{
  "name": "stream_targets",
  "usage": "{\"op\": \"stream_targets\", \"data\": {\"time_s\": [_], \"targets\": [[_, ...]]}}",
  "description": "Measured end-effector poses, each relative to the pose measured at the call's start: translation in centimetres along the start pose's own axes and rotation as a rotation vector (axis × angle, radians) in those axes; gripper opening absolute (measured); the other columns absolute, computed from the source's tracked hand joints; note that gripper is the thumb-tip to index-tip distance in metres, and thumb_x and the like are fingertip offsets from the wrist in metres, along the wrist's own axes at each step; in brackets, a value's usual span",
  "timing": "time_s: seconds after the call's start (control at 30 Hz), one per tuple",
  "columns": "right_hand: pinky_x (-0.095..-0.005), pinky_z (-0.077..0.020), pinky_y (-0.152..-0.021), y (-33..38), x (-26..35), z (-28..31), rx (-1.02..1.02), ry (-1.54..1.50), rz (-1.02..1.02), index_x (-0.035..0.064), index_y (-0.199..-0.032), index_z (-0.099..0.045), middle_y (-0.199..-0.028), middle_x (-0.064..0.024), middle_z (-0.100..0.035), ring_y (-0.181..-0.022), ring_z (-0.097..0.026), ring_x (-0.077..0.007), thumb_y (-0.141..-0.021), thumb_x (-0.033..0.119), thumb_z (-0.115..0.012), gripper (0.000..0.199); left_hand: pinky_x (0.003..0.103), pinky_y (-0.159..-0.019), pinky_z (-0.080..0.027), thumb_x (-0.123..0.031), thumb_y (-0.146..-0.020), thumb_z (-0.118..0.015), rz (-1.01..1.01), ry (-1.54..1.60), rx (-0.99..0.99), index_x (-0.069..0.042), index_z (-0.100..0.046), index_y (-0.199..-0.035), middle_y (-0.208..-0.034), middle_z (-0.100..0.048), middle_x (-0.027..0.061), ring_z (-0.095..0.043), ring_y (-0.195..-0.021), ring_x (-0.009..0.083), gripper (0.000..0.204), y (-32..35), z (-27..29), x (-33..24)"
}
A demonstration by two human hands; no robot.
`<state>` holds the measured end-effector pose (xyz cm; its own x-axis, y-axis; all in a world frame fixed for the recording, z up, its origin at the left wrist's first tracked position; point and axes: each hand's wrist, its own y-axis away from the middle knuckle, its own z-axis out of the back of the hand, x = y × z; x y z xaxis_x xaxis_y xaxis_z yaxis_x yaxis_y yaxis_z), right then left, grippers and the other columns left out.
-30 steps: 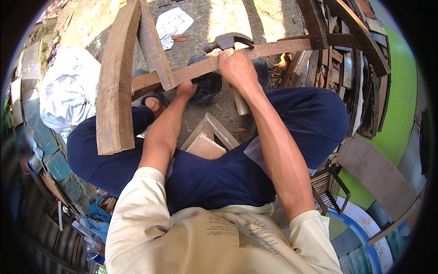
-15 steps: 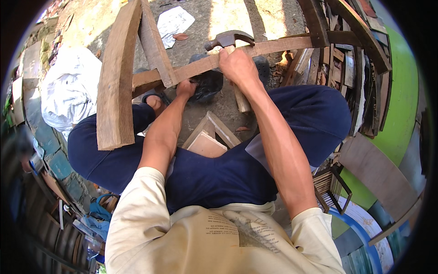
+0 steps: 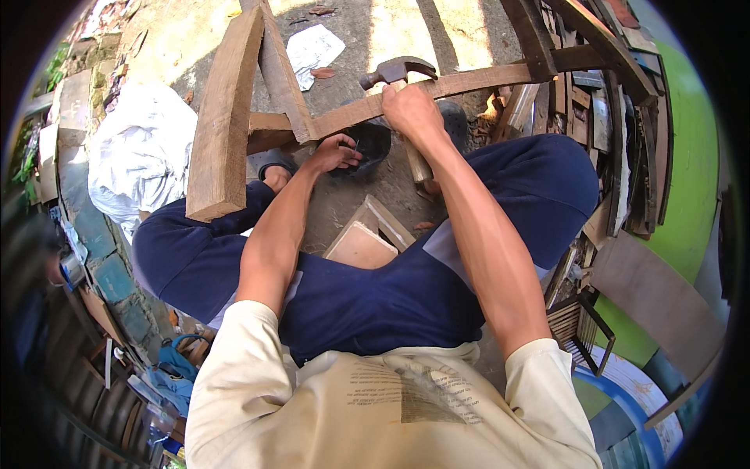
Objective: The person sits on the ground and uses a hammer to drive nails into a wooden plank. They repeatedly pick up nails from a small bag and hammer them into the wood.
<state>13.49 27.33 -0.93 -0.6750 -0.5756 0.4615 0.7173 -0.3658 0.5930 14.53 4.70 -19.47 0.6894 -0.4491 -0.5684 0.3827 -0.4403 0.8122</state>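
Observation:
My right hand (image 3: 412, 108) grips the wooden handle of a claw hammer (image 3: 394, 72), whose dark steel head rests against a long wooden rail (image 3: 476, 80) of a rough wooden frame. My left hand (image 3: 334, 152) is closed on the lower edge of the same rail, just left of the hammer, beside a joint with a slanted strut (image 3: 280, 74). A thick curved wooden beam (image 3: 224, 117) of the frame stands over my left knee. I sit with legs in dark blue trousers spread around the work.
A small wooden frame piece (image 3: 367, 238) lies on the ground between my legs. White cloth (image 3: 141, 152) is bundled at the left, paper (image 3: 312, 48) lies on the concrete ahead. Stacked timber and boards (image 3: 617, 117) crowd the right, with a green wall (image 3: 691, 164) behind.
The hammer head has shifted slightly left and down onto the rail with my right hand. My left hand keeps its hold on the rail.

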Motion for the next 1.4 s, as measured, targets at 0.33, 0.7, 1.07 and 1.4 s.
{"op": "stream_targets", "data": {"time_s": [0.33,0.7,1.07,1.4], "targets": [[-0.0486,-0.0477,-0.1,-0.2,-0.2,-0.6,-0.03,-0.022,0.036,-0.0096,-0.112,-0.068,-0.118,-0.0339,-0.063,-0.115,-0.061,-0.0455,-0.095,0.048,-0.051,0.063,0.031,-0.072,-0.052,-0.031,-0.091,-0.068,-0.24,-0.546,0.08,-0.002,-0.074,-0.101,-0.089,-0.075,0.005,-0.066,-0.077,0.0143,0.031,9.0,-3.9,-6.5],[-0.0474,-0.0468,-0.101,-0.8,-0.8,-0.9,0.011,-0.068,0.061,-0.0062,-0.117,-0.067,-0.126,-0.028,-0.063,-0.119,-0.06,-0.0421,-0.096,0.044,-0.053,0.056,0.035,-0.074,-0.054,-0.008,-0.09,-0.069,-0.922,-0.905,-0.454,-0.006,-0.074,-0.108,-0.094,-0.071,0.0104,-0.069,-0.082,0.0254,0.019,30.9,-9.4,-21.3],[-0.0468,-0.0476,-0.101,-0.5,-0.6,-0.8,0.036,-0.093,0.053,-0.0055,-0.12,-0.066,-0.128,-0.0274,-0.062,-0.121,-0.06,-0.0403,-0.097,0.044,-0.055,0.056,0.03,-0.079,-0.055,-0.008,-0.088,-0.072,-0.669,-0.903,-0.716,-0.004,-0.076,-0.105,-0.095,-0.076,0.0103,-0.071,-0.085,0.0149,0.018,31.2,0.2,-24.2],[-0.0462,-0.0476,-0.101,-0.5,-0.5,-0.5,0.055,-0.089,0.026,-0.0051,-0.119,-0.067,-0.128,-0.0271,-0.062,-0.12,-0.06,-0.04,-0.096,0.045,-0.054,0.056,0.032,-0.079,-0.056,-0.011,-0.083,-0.073,-0.437,-0.977,-0.671,-0.005,-0.077,-0.106,-0.094,-0.076,0.0108,-0.072,-0.082,0.0191,0.024,30.4,0.2,-26.8]]}}
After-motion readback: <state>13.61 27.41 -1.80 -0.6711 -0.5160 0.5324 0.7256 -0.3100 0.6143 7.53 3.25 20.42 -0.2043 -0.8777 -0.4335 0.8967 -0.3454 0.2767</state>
